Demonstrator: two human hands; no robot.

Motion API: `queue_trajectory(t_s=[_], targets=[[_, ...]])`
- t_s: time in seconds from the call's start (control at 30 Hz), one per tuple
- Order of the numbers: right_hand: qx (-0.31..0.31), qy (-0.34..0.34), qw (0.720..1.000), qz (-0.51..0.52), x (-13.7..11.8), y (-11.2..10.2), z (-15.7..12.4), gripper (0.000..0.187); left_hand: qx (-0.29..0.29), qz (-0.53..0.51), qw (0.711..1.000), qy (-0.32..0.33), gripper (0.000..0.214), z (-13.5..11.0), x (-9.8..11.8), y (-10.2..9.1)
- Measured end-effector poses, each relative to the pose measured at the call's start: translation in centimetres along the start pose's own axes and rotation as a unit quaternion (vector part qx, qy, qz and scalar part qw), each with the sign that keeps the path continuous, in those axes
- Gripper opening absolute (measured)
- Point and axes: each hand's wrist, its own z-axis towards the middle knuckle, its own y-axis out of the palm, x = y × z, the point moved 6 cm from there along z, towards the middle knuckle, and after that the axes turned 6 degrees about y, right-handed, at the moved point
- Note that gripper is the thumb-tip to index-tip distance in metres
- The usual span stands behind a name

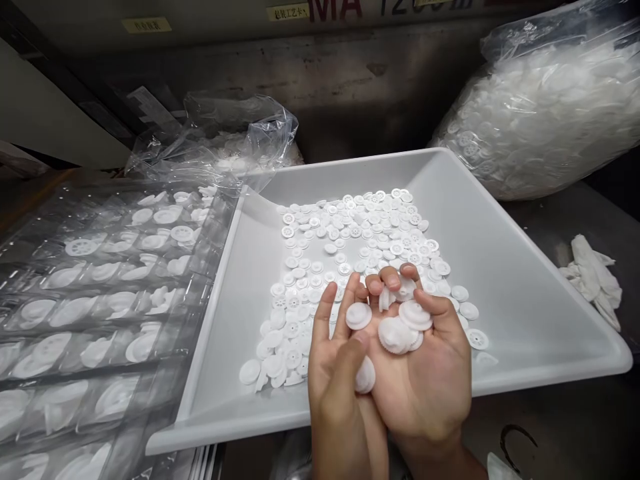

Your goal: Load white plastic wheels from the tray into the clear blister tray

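My left hand (336,380) is half turned, its thumb bent over a white plastic gear (365,375) at the palm. Another round white gear (359,316) rests by its fingers. Pressed against it, my right hand (425,373) is cupped palm up, fingers curled around several white gears (397,335). Both hands are over the near side of a light grey tray (505,267). Many more loose white gears (293,300) are spread across the tray floor, some hidden behind my hands.
Clear blister trays (110,287) with white parts in their pockets lie at left. An open plastic bag (250,140) of parts is behind the tray. A large full bag (545,120) stands at back right, with a crumpled white cloth (595,277) below it.
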Motion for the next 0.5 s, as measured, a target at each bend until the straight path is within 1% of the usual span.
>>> queue_trajectory(t_s=[0.07,0.17,0.27,0.37,0.5], targets=[[-0.004,-0.019,0.999,-0.025,-0.27,0.01,-0.06,0.017,0.034,-0.011,0.999,-0.038,0.042,0.21,-0.18,0.09],[-0.004,-0.054,0.996,-0.068,-0.58,0.22,-0.12,0.013,0.054,-0.02,0.996,-0.069,0.039,0.5,-0.41,0.11],[0.0,-0.082,0.99,-0.111,-0.69,0.52,-0.18,0.006,0.064,-0.028,0.995,-0.073,0.037,0.61,-0.45,-0.07],[-0.003,-0.1,0.987,-0.128,-0.8,0.73,-0.25,0.008,0.064,-0.041,0.994,-0.074,0.032,0.69,-0.37,-0.29],[-0.031,-0.094,0.986,-0.135,-0.74,0.86,-0.32,0.008,0.051,-0.073,0.993,-0.075,0.035,1.09,-0.21,-0.54]])
